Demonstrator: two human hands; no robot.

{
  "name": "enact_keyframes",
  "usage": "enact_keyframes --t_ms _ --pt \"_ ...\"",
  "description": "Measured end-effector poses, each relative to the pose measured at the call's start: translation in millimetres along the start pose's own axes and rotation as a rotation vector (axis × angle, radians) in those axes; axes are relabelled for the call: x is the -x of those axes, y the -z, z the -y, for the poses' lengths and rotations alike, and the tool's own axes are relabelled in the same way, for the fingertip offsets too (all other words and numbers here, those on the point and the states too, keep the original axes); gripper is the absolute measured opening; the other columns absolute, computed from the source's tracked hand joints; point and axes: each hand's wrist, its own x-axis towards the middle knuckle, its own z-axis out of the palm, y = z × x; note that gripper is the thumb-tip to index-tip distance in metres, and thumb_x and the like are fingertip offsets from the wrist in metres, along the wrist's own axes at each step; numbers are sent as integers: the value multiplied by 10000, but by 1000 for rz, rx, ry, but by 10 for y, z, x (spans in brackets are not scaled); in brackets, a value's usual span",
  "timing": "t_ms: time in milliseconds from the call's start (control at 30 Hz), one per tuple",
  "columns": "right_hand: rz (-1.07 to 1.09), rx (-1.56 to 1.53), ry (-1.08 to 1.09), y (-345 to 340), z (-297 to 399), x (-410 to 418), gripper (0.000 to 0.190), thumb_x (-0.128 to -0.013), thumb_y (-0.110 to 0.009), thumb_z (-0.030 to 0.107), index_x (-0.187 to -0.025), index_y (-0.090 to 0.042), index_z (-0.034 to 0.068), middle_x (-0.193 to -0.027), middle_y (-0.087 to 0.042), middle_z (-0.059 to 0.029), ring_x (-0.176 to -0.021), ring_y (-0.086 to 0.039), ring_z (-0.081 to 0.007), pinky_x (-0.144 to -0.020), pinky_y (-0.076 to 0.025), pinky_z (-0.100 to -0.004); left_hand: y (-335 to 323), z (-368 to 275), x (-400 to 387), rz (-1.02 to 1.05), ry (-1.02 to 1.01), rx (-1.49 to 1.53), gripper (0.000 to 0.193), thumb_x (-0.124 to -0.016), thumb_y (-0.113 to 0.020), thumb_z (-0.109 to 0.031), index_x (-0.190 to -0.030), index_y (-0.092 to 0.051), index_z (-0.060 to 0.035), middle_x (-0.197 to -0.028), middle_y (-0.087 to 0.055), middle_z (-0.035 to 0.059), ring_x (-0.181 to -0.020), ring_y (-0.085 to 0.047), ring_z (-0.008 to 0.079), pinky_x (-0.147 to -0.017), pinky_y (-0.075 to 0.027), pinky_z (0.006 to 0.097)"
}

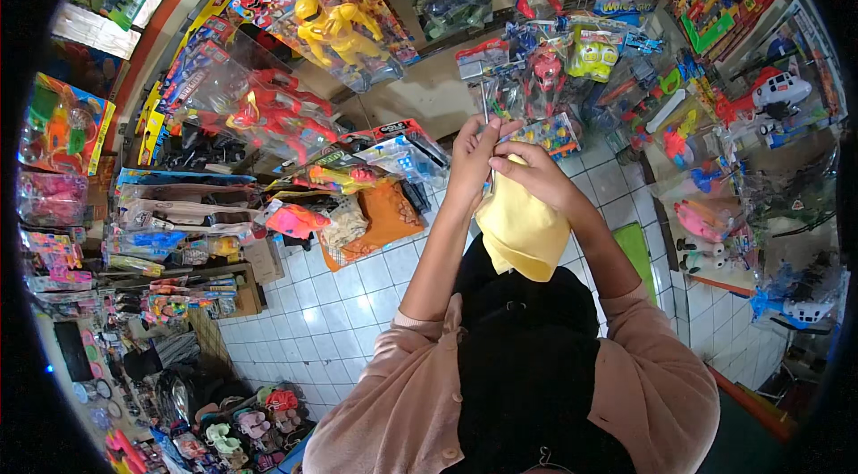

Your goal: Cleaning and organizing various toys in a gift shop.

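In front of my chest, my left hand [474, 154] is around a thin metal rod [486, 102]. The rod points away from me, and its lower part runs down between my hands. Close beside it, my right hand [536, 171] holds a plain yellow cloth [524, 226] that hangs down toward my lap. The fingers of both hands nearly meet at the rod, so the exact grip on it is partly hidden. Just beyond my fingertips hang bagged toys, among them a red action figure [546, 72] and a packet of small colourful pieces [553, 133].
A carded yellow action figure [342, 32] hangs ahead on the left. Packaged toys crowd the left shelves, with an orange cloth [385, 219] at their edge. On the right hang a toy helicopter [781, 92] and more packs. White floor tiles [322, 326] lie below.
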Motion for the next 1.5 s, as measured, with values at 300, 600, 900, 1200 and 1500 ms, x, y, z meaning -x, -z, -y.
enact_keyframes --t_ms 300,600,900,1200,1500 --pt "109 -156 0 -118 -203 -382 196 -885 -540 202 -885 -572 9 -771 -577 -11 -724 -543 -76 -657 -432 -220 391 -127 -158 12 51 -116 292 -931 -473 -233 -1061 -506 27 -1046 -612 184 -934 -601 177 -716 -487 248" --pt "13 -186 -113 -315 -424 -727 199 -872 -534 194 -914 -591 8 -745 -562 -12 -697 -531 -76 -639 -420 -212 1052 -95 -494 100 227 -154 393 -939 -439 -277 -1168 -468 42 -1118 -572 172 -994 -580 213 -813 -488 304" --pt "-74 -188 -114 -226 -1086 -1198 197 -873 -525 183 -911 -606 7 -712 -554 -17 -681 -524 -77 -637 -414 -223 1486 262 -911 87 330 -109 389 -930 -462 -259 -1199 -464 21 -1118 -571 154 -974 -576 204 -841 -478 314" --pt "-157 -56 -134 -21 -1500 -1544 202 -836 -551 180 -890 -631 3 -707 -603 -59 -660 -554 -92 -613 -431 -247 1773 727 -1329 47 304 -124 367 -926 -466 -183 -1230 -434 20 -1134 -565 158 -976 -589 224 -828 -487 317" --pt "-163 -32 -6 96 -1988 -1933 203 -820 -546 163 -899 -633 -3 -681 -605 -78 -635 -575 -133 -601 -438 -272 1970 986 -1578 -16 208 -235 392 -908 -492 -122 -1259 -392 20 -1162 -550 171 -973 -593 231 -822 -492 319"
